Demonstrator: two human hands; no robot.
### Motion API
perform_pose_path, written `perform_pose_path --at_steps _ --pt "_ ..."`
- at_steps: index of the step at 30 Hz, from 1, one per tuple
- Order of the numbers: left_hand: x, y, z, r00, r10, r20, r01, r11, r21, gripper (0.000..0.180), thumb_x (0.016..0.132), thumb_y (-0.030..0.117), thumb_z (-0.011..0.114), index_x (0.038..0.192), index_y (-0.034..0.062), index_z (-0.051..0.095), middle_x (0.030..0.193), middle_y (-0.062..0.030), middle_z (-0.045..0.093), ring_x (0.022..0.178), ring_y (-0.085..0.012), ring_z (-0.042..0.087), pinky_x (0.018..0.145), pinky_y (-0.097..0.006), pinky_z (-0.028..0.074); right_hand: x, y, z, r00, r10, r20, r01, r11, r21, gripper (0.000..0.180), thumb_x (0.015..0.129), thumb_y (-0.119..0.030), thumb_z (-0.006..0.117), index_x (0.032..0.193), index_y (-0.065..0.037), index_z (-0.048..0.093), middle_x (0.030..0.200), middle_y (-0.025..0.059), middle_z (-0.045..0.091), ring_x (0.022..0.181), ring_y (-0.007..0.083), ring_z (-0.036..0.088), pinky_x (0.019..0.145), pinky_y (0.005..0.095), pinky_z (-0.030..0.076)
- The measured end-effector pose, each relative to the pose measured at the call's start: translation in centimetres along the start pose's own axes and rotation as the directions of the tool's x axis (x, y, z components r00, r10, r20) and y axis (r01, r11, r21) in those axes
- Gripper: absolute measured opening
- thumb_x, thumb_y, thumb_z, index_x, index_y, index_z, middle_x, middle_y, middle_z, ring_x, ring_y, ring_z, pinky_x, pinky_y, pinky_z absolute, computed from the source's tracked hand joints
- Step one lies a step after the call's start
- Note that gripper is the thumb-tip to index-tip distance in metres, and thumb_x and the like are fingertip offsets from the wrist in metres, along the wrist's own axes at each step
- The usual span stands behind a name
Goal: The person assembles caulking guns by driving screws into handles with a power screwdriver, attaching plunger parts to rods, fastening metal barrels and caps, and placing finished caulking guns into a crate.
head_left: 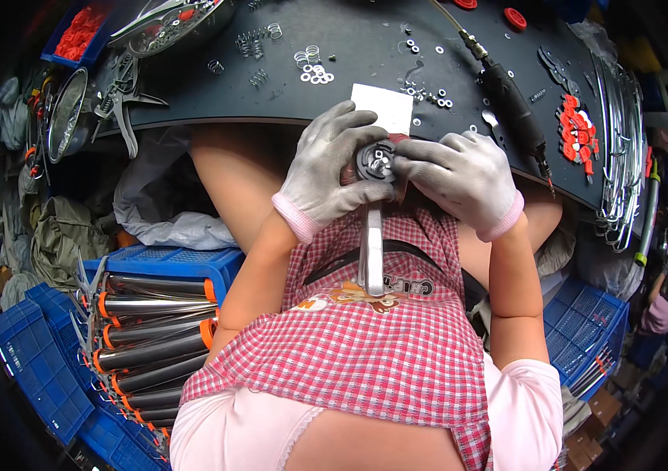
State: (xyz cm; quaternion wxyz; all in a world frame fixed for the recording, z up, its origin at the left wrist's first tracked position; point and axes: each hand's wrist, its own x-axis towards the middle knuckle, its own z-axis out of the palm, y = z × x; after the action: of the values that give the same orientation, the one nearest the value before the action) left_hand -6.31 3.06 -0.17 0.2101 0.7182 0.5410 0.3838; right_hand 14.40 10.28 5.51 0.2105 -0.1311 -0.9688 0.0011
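My left hand (331, 165), in a grey-coated glove, curls round a dark round metal fitting (376, 162) with small bright parts in its middle. A shiny flat metal bar (373, 247) runs from below this fitting toward my apron; whether they are joined is hidden. At the fitting's right side is my right hand (459, 173), gloved alike, its thumb and fingertips pressed together against the rim. Anything small inside that pinch cannot be made out. Just beyond both hands a white rectangular piece (382, 108) stands at the table's near edge.
On the dark table (216, 94) lie springs (252, 43), washers (316, 74), a black power screwdriver (513, 106), red plastic parts (577, 133) and bent metal rods (620, 149). A metal bowl (181, 31) is at back left. Black tubes with orange ends (153, 330) fill a blue crate (184, 259).
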Motion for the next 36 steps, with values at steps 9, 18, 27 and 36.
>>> perform_pose_path --at_steps 9,18,27,36 --pt "3.0 -1.4 -3.2 0.938 0.216 0.271 -0.176 0.971 -0.164 0.051 0.066 0.036 0.068 0.108 0.007 0.064 0.117 -0.013 0.057 0.119 -0.0328 0.045 0.101 -0.043 0.032 -3.1 -1.4 1.1 0.611 0.643 0.462 -0.43 -0.221 0.875 0.095 0.069 -0.078 0.049 0.124 -0.002 0.04 0.079 0.0004 0.048 0.07 0.0072 0.046 0.058 0.0192 0.035" --pt "1.1 0.4 -2.8 0.973 0.038 0.228 0.043 0.94 -0.337 0.06 0.066 0.016 0.072 0.122 0.0054 0.052 0.113 -0.0104 0.058 0.115 -0.0294 0.049 0.101 -0.041 0.035 -6.4 -1.5 4.2 0.558 0.72 0.412 0.022 -0.51 0.86 0.05 0.079 -0.03 0.066 0.116 0.001 0.053 0.087 0.0031 0.054 0.073 0.0103 0.049 0.062 0.021 0.039" --pt "0.9 0.6 -2.4 0.979 -0.122 0.166 0.19 0.843 -0.504 0.062 0.062 0.01 0.073 0.118 0.0064 0.048 0.098 -0.0062 0.062 0.097 -0.024 0.057 0.098 -0.04 0.036 -4.2 -0.8 3.6 0.605 0.742 0.288 -0.044 -0.33 0.943 0.046 0.082 -0.019 0.061 0.117 0.01 0.051 0.073 -0.0025 0.051 0.059 0.0029 0.042 0.052 0.0162 0.033" --pt "1.2 1.0 -2.5 0.964 -0.055 0.259 0.16 0.9 -0.405 0.063 0.065 0.004 0.07 0.122 0.0045 0.044 0.104 -0.0075 0.061 0.104 -0.0233 0.056 0.103 -0.038 0.034 -1.6 -1.6 2.5 0.623 0.741 0.251 -0.229 -0.133 0.964 0.038 0.091 -0.023 0.051 0.115 0.007 0.055 0.072 -0.0041 0.05 0.06 0.0001 0.043 0.052 0.0166 0.035"
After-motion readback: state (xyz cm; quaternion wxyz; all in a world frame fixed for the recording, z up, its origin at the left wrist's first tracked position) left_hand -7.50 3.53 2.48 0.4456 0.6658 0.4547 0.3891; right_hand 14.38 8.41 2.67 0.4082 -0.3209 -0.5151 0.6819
